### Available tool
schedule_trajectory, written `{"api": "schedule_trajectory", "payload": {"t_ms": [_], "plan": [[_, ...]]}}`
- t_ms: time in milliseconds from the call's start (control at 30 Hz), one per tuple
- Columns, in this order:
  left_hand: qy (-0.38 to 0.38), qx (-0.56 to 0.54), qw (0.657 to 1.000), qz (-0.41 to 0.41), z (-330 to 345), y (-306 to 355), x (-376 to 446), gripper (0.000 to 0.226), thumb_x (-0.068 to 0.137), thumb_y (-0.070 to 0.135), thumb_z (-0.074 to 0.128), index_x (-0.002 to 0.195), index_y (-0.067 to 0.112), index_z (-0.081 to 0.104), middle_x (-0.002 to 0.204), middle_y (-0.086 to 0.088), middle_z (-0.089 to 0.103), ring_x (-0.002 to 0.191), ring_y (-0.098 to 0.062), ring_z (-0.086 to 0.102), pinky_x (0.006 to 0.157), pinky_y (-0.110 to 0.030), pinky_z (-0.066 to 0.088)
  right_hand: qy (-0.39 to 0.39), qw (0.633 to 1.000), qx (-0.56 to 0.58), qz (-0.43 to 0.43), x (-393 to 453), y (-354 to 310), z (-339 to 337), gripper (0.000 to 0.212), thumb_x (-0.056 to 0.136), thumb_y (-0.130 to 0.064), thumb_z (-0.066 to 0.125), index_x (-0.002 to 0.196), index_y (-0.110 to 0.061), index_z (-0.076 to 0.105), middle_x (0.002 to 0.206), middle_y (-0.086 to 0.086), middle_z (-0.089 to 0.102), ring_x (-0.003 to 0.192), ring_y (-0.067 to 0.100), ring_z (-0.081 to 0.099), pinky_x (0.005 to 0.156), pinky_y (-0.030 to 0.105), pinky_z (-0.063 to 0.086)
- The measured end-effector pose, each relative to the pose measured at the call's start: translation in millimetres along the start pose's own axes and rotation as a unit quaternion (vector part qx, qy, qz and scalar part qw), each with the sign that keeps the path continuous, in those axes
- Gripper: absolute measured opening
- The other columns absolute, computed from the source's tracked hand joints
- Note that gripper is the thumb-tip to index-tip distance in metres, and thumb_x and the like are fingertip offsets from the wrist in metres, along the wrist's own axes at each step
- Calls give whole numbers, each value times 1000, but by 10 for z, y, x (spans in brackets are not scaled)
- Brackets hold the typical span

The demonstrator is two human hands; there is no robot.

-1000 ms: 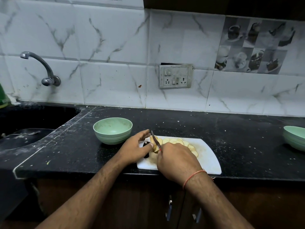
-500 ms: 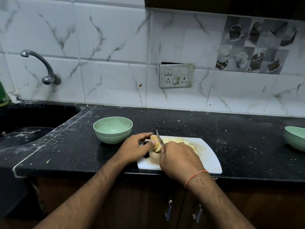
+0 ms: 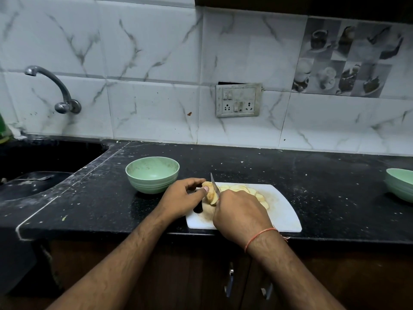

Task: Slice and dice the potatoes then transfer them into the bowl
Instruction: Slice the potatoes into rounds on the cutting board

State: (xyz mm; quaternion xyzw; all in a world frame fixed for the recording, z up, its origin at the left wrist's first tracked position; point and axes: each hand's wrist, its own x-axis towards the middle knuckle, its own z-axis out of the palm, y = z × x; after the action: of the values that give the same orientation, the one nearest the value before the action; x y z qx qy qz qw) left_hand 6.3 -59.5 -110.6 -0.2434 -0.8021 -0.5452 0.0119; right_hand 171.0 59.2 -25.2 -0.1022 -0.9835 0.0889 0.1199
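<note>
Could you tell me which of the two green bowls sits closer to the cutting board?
The green bowl just left of the cutting board, near the sink. The other bowl sits far off at the right edge, partly out of view.

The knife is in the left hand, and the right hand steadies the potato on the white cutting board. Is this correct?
Not quite: the hands are swapped. In the head view the right hand holds the knife, and the left hand steadies the potato on the white cutting board.
</note>
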Motion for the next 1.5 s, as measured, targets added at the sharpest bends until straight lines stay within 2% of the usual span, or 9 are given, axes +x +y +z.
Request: {"api": "schedule_trajectory", "payload": {"t_ms": [333, 500, 733, 967, 1067, 1133, 1200, 1367, 1500], "plan": [[21, -16, 1000, -3, 0, 17, -9, 34, 93, 39, 80, 125, 29, 78, 105, 21, 80, 104, 6, 72, 105, -27, 54, -8, 1000, -7, -4, -12, -80, -5, 22, 98, -20, 46, 112, -17, 63, 110, 9, 66, 87, 27, 49, 72, 32, 39], [31, 0, 1000, 0, -6, 27, -9, 34, 91, 42, 82, 123, 30, 80, 106, 21, 79, 104, 9, 70, 105, -26, 54, -9, 1000, -18, -7, 114, -155, 78, 30, 101, -20, 44, 124, -16, 62, 117, 8, 66, 112, 30, 61, 75, 33, 41], [38, 50, 998, 14, 6, 11, 8, 22, 92, 46, 79, 111, 36, 83, 118, 26, 74, 111, 13, 64, 104, -23, 50, -46, 998, -34, -28, -53, -121, 143, 22, 95, -18, 52, 114, -17, 64, 113, 7, 68, 109, 29, 63, 74, 31, 41], [37, 51, 998, 13, -3, 24, -22, 26, 92, 45, 79, 114, 32, 83, 117, 23, 75, 110, 12, 65, 100, -20, 50, -49, 999, -8, -11, -54, -72, 203, 24, 94, -16, 51, 114, -15, 64, 113, 8, 67, 108, 30, 63, 75, 31, 40], [37, 41, 998, 3, 2, 45, -27, 29, 94, 46, 76, 117, 29, 81, 102, 19, 78, 107, 10, 67, 101, -23, 50, -41, 999, -6, -11, -55, -40, 183, 25, 95, -18, 49, 115, -15, 64, 113, 9, 67, 107, 31, 62, 74, 32, 40], [26, 27, 999, -9, 9, 54, -36, 35, 97, 46, 73, 125, 27, 77, 79, 10, 79, 96, 3, 72, 102, -26, 52, -35, 999, -5, -8, -65, -9, 182, 25, 96, -19, 49, 115, -15, 64, 112, 9, 67, 106, 31, 62, 74, 32, 39], [11, 8, 1000, -16, 3, 50, -45, 41, 95, 48, 74, 130, 26, 75, 72, 8, 78, 86, 0, 74, 103, -29, 53, -31, 1000, -5, -5, -71, 26, 195, 26, 96, -21, 49, 115, -16, 65, 111, 9, 68, 105, 32, 63, 73, 32, 39], [-27, 19, 999, -12, -35, 75, -68, 69, 72, 46, 79, 138, 31, 70, 108, 18, 78, 91, 3, 69, 106, -31, 54, -32, 999, -3, -5, -71, 67, 201, 24, 97, -23, 49, 112, -16, 66, 109, 8, 68, 98, 30, 60, 72, 32, 38], [-49, 59, 997, 11, -55, 71, -68, 69, 78, 31, 87, 143, 32, 65, 132, 25, 69, 120, 15, 60, 112, -28, 50, -27, 1000, 0, -7, -71, 91, 195, 22, 99, -25, 48, 110, -17, 65, 110, 8, 67, 102, 30, 61, 72, 32, 37]]}}
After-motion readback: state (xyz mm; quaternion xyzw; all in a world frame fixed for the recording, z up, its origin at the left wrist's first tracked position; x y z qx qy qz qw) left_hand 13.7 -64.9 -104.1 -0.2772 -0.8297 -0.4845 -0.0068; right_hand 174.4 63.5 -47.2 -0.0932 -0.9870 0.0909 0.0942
